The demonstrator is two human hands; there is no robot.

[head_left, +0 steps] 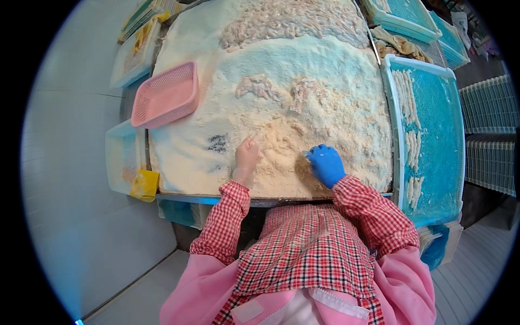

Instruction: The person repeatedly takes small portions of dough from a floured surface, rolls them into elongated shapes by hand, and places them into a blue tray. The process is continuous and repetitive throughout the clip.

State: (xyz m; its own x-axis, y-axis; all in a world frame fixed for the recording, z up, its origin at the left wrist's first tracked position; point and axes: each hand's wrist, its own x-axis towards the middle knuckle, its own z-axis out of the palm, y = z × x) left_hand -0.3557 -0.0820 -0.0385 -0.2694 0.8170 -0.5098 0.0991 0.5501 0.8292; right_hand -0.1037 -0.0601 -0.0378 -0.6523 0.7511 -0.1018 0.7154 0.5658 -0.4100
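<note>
A wide bed of pale breading point(189, 157) covers the table, with two small clumps of raw pale meat strips point(257, 86) in its middle and a larger pile point(292, 21) at the back. My left hand point(247, 158), in a translucent glove, rests in the coating near a loose crumbly patch, its fingers bent together. My right hand point(325, 165), in a blue glove, is curled down into the crumbs right of it. What either hand holds, if anything, is hidden.
A pink perforated basket point(165, 95) sits on the left. A turquoise tray point(433, 146) with coated strips is on the right, more trays point(403, 16) behind it. Pale tubs point(124, 154) with yellow items line the left side. Slatted racks point(487, 108) stand far right.
</note>
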